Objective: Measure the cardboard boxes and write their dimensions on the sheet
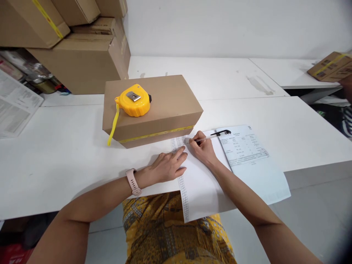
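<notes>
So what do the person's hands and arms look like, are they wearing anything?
The left hand and right hand have no gloves, and no sleeves show. A pale pink band with small dark slots circles the left wrist.

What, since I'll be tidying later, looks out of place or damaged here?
A greyish patch marks the far tabletop, right of the carton under the yellow tape measure; stain or damage, I can't tell. The lower ends of the white sheet and bluish page hang past the front edge of the near tabletop, looking poorly supported.
</notes>
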`<state>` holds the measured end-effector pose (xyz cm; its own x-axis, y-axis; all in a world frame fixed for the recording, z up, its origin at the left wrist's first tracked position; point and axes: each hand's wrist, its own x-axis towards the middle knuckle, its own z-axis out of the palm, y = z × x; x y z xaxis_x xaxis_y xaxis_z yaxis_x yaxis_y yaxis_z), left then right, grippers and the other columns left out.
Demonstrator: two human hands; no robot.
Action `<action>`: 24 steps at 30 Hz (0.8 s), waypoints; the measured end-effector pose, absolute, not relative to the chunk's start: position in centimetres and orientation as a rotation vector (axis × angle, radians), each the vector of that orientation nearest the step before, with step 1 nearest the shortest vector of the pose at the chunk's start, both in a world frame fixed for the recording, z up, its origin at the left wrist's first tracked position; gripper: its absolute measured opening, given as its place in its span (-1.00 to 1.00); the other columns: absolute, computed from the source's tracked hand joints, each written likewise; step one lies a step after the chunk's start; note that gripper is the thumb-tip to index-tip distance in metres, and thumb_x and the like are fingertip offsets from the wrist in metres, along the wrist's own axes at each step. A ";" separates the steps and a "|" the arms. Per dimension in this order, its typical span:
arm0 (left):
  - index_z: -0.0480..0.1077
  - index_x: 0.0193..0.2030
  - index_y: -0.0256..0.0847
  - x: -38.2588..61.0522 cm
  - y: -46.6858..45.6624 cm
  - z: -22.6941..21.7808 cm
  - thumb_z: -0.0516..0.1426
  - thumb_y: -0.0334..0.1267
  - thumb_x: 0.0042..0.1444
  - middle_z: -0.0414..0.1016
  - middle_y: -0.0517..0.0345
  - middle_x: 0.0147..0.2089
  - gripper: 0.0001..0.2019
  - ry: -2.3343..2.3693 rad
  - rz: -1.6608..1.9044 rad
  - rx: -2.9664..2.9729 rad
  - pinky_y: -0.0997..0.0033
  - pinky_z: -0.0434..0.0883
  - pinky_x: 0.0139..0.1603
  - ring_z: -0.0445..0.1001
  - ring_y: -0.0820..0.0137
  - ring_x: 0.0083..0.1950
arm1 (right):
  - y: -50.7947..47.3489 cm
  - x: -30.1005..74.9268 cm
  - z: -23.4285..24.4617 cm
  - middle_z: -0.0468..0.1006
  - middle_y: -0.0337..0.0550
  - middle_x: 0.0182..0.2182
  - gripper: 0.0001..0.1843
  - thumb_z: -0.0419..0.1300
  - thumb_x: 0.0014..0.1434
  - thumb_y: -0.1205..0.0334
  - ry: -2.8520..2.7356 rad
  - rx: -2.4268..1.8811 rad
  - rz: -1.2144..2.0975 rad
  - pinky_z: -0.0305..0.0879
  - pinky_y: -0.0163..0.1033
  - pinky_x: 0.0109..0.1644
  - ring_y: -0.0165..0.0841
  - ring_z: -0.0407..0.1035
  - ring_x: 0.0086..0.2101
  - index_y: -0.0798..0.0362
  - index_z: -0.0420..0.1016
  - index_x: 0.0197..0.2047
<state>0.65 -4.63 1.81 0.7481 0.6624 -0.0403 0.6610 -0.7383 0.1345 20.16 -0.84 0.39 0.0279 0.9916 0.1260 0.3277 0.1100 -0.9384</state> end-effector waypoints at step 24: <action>0.27 0.32 -0.28 0.7 -4.6 2.2 0.00 -0.08 0.37 0.10 -0.22 0.51 -0.52 1.059 -0.019 2.791 0.21 0.57 -0.20 0.59 0.10 0.05 | -0.9 20.1 0.4 0.20 -0.40 -0.62 -0.75 0.19 0.14 0.20 -1.467 -1.386 0.825 0.02 -0.29 -0.45 -0.45 0.10 -0.55 -0.04 0.19 -0.49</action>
